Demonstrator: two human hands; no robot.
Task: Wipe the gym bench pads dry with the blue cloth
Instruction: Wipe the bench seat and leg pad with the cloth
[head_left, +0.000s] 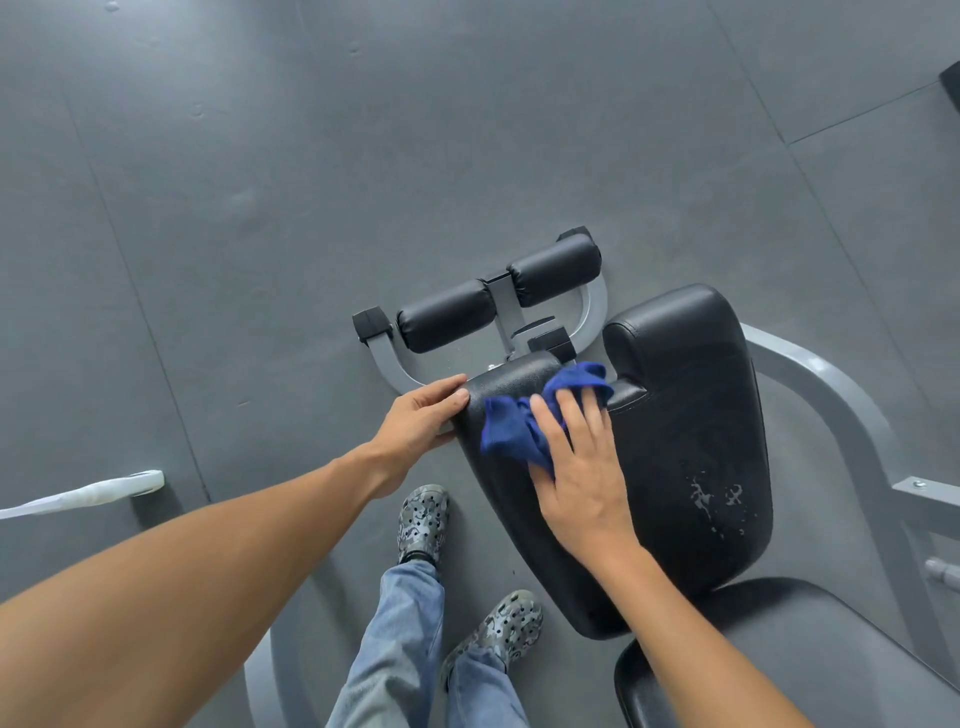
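Bare forearms reach in from the bottom edge, and between them stand two legs in blue jeans (410, 644) and camouflage-patterned clogs (422, 522) on the grey floor (363, 130).

At the centre of things, the blue cloth (524, 423) lies bunched on the far end of the black seat pad (670, 467), close to the pad's left edge. One fold of it sticks out beyond the fingertips and another out to the left of the thumb. The right hand (579, 467) lies flat on top of the cloth, fingers spread and pressing it down onto the pad rather than pinching it. The left hand (418, 415) grips the left edge of the same pad, thumb on top and fingers curled under the rim, with nothing else in it.

Further right on the pad, pale wet patches (714, 496) show on the black surface, well apart from the cloth. A second black pad (779, 649) begins at the lower right, just beside the near end of the first.

Beyond the far end of the seat pad, two black foam rollers (498, 293) sit side by side on a grey metal frame (597, 306). Grey tubing curves round the right side of the bench as well. At the left edge, a white wrapped bar (88, 493) juts in above the floor.
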